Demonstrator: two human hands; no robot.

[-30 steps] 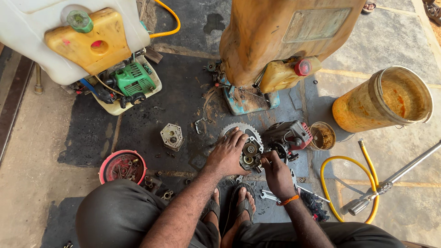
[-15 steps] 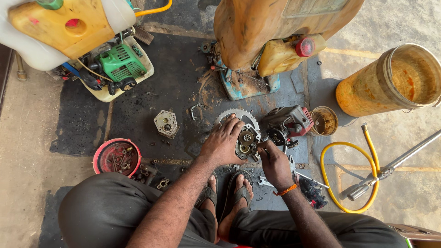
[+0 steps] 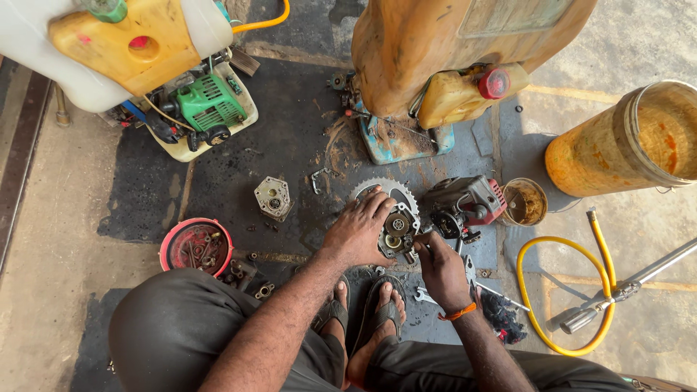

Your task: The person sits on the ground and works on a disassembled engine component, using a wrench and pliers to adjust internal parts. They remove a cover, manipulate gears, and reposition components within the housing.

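1. My left hand (image 3: 359, 231) lies spread over the small metal engine part (image 3: 398, 234), fingers curled on its top edge, pinning it to the dark mat (image 3: 290, 145) before my feet.
2. My right hand (image 3: 438, 265) pinches at its lower right side; whether it grips a tool, I cannot tell.
3. It looks heavy, stiff and oily, so I judge the outer casing the safest hold, not the toothed sprocket (image 3: 396, 190) behind.

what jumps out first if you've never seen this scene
At centre, the left hand presses on a small metal engine part lying on a toothed sprocket, while the right hand works at its edge. A big orange tank stands behind, and a yellow hose loops on the right.
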